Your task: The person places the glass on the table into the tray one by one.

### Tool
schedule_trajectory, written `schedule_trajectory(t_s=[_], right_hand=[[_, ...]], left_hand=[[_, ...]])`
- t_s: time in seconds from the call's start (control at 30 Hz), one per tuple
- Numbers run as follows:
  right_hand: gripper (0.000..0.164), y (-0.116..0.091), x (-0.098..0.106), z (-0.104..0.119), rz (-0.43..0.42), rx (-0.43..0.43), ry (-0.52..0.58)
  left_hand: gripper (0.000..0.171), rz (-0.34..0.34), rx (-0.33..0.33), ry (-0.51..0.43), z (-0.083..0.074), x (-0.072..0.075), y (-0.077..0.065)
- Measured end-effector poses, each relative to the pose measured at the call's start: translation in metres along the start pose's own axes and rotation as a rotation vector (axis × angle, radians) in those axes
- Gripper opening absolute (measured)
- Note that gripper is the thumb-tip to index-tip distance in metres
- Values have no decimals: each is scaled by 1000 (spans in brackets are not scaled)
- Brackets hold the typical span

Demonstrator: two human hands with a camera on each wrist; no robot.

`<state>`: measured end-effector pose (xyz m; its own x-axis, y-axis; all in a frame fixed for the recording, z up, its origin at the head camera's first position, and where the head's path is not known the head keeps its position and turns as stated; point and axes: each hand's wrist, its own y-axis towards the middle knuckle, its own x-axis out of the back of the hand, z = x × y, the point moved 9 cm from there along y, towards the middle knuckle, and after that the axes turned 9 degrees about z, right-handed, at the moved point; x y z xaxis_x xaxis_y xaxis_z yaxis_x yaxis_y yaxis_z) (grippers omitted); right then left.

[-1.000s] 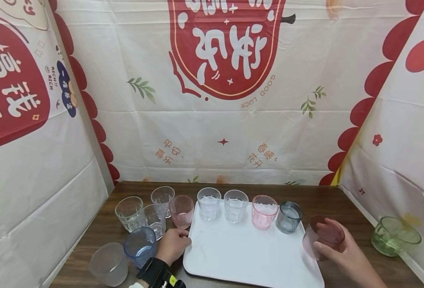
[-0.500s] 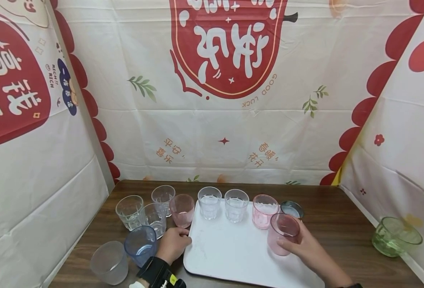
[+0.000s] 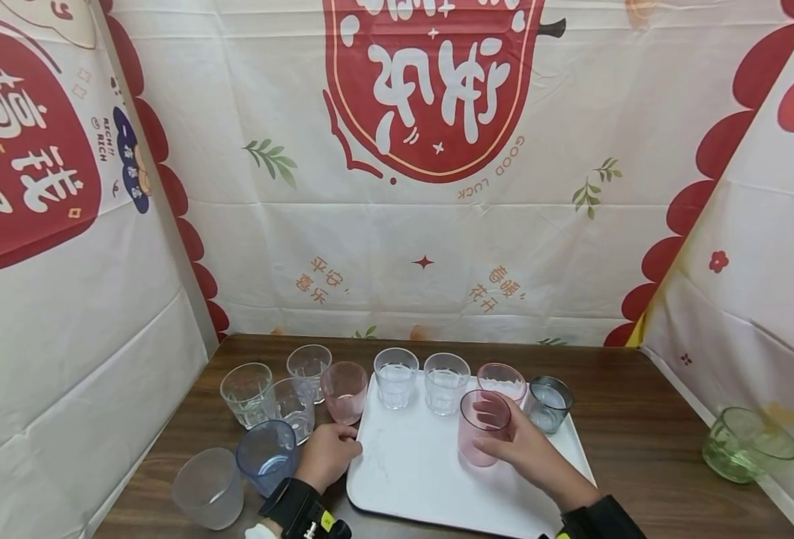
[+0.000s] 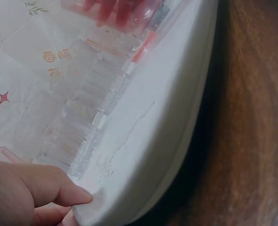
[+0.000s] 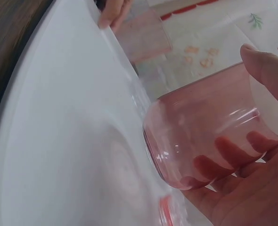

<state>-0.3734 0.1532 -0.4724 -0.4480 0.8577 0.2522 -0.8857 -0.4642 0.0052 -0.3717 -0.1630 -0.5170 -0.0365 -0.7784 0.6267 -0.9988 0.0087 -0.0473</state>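
My right hand (image 3: pixel 532 454) grips a pink glass (image 3: pixel 476 443) over the middle of the white tray (image 3: pixel 424 483). In the right wrist view the fingers curl round the pink glass (image 5: pixel 205 117), and its base looks just above the tray. At the tray's left edge, my left hand (image 3: pixel 326 455) pinches the rim, with the thumb (image 4: pixel 75 192) on top in the left wrist view. Along the tray's far edge stand two clear glasses (image 3: pixel 395 382) (image 3: pixel 447 385), a lighter pink glass (image 3: pixel 502 374) partly hidden behind the held one, and a grey glass (image 3: pixel 549 404).
Left of the tray several glasses crowd together: clear ones (image 3: pixel 245 393), another pink glass (image 3: pixel 344 393), a blue glass (image 3: pixel 267 453) and a frosted tumbler (image 3: pixel 208 486). A green cup (image 3: pixel 741 445) stands far right by the cloth wall. Patterned cloth (image 3: pixel 383 262) encloses the wooden table (image 3: pixel 640 419).
My right hand has carried the pink glass leftward from the tray's right edge to its middle, uncovering the grey glass again. The left hand stays on the tray's edge.
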Motion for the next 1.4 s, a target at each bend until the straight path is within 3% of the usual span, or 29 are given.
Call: schedule_trajectory(t_s=[0.47,0.8,1.1,1.4], right_hand=[[84,49,-49,4,72,2,0],[79,78,-76,9,76,53,-52],[77,90,-94,9,67,55,-59],[81,97,-113,11,128,103,-20]], left_hand=[[17,-3,-1,-21,1,-1,0],[16,-15,-15,-3,0,1,1],[15,-15,-25,-4,-1,0,0],[17,-16,-20,0,-3,2,-1]])
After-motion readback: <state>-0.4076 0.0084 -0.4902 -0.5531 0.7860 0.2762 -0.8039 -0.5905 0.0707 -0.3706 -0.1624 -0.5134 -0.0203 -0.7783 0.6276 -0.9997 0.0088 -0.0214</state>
